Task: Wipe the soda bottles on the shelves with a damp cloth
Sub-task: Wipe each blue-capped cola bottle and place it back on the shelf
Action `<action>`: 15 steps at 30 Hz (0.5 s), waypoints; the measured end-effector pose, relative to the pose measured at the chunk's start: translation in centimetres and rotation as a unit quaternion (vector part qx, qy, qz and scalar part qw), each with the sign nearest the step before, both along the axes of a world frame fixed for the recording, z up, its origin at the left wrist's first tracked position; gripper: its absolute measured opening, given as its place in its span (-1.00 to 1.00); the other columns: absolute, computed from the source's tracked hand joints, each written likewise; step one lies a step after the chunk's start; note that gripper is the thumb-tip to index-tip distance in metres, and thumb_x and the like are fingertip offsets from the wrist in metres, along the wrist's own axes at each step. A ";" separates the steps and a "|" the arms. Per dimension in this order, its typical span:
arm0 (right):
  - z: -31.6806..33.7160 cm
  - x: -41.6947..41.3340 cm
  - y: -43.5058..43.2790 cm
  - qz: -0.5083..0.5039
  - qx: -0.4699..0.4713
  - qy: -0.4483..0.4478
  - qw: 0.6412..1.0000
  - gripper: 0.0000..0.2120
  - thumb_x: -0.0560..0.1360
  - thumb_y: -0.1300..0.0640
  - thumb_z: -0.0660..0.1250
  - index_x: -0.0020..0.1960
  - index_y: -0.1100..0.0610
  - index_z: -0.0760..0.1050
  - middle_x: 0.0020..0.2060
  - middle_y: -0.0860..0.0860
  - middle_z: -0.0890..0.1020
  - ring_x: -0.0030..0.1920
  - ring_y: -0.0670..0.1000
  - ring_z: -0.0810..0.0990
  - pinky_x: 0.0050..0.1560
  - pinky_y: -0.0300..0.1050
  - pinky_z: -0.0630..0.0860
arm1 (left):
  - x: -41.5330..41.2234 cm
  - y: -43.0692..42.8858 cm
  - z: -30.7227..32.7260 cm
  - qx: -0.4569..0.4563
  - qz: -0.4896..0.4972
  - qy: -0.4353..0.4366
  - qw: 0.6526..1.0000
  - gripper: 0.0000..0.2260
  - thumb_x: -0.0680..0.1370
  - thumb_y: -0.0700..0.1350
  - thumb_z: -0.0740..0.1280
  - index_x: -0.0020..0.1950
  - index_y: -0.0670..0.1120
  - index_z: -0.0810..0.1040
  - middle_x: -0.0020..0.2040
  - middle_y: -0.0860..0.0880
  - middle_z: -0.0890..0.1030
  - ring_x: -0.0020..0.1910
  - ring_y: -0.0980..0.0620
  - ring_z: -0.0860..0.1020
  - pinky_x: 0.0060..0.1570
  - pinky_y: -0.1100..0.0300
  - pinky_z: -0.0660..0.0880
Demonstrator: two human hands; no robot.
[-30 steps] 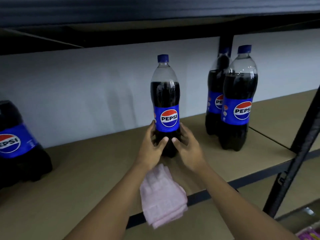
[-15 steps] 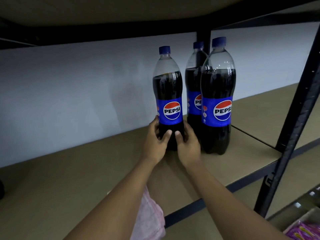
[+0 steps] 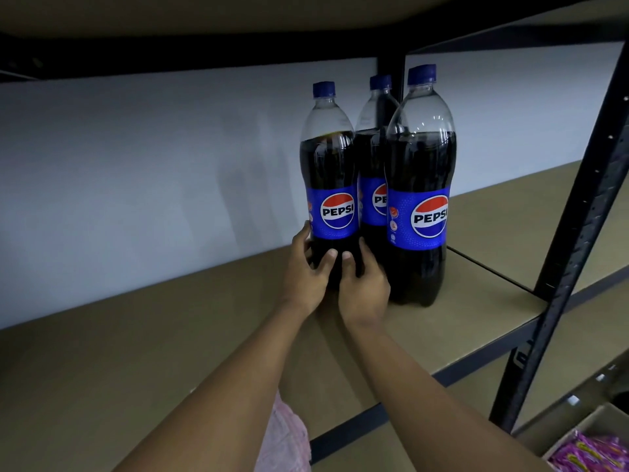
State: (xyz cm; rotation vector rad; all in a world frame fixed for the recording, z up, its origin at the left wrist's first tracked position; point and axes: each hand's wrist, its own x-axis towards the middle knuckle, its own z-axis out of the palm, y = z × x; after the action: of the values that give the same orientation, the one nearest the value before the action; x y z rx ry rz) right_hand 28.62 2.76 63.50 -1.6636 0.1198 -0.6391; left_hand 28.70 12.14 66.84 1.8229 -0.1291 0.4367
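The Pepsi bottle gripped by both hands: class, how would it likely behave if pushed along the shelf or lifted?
Likely heavy for its size: the Pepsi bottle is filled to its shoulder. Tall and narrow-based, it may tip if pushed high up; the left hand and right hand grip it low. Its smooth plastic could slip.

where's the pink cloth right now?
Head view, bottom centre: the pink cloth lies at the front edge of the shelf, partly hidden by the left forearm, nearer the camera than the gripped bottle.
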 end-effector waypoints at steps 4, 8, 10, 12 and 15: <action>0.0 0.2 0.2 -0.011 -0.004 0.002 1.000 -0.56 0.67 0.03 0.30 0.53 0.03 0.41 0.36 0.11 0.57 0.38 0.10 0.51 0.35 -0.02 0.46 | 0.3 -0.1 -0.2 0.001 0.002 0.002 1.000 -0.37 0.64 -0.14 0.41 0.64 0.05 0.20 0.42 0.05 0.46 0.32 0.19 0.43 0.17 0.34 0.45; 0.2 -0.2 0.2 -0.009 -0.001 0.006 1.000 -0.57 0.66 0.05 0.31 0.52 0.07 0.43 0.38 0.12 0.56 0.40 0.11 0.49 0.36 -0.04 0.43 | -0.3 0.0 0.3 0.009 -0.005 0.008 1.000 -0.37 0.65 -0.14 0.39 0.65 0.05 0.18 0.50 0.00 0.45 0.39 0.13 0.43 0.28 0.18 0.44; 0.7 -0.9 0.3 -0.009 0.008 0.020 1.000 -0.57 0.65 0.05 0.32 0.49 0.10 0.45 0.37 0.13 0.55 0.40 0.12 0.49 0.36 -0.01 0.43 | -1.0 0.4 0.6 0.021 -0.005 0.023 1.000 -0.39 0.65 -0.12 0.38 0.65 0.05 0.19 0.53 -0.02 0.42 0.44 0.10 0.41 0.34 0.16 0.42; 1.1 -2.3 0.6 -0.011 0.010 0.023 1.000 -0.61 0.63 0.06 0.35 0.44 0.12 0.48 0.33 0.13 0.53 0.35 0.13 0.51 0.34 0.03 0.47 | -2.2 1.3 0.7 0.044 0.021 0.039 0.998 -0.41 0.65 -0.04 0.38 0.64 0.06 0.22 0.55 -0.03 0.40 0.50 0.03 0.39 0.43 0.09 0.38; 1.8 -5.7 1.7 0.013 -0.001 -0.009 1.000 -0.74 0.61 0.11 0.37 0.29 0.10 0.57 0.21 0.03 0.51 0.23 0.03 0.55 0.28 -0.02 0.50 | -5.5 3.9 1.1 0.044 0.052 0.039 0.997 -0.49 0.66 -0.01 0.36 0.59 0.02 0.32 0.47 -0.03 0.48 0.34 0.11 0.48 0.26 0.29 0.38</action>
State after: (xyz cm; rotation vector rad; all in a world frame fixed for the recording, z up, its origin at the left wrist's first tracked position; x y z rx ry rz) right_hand 22.95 4.50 65.27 -1.6581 0.0847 -0.6358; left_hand 23.24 16.04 67.98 1.9378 0.0004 0.4370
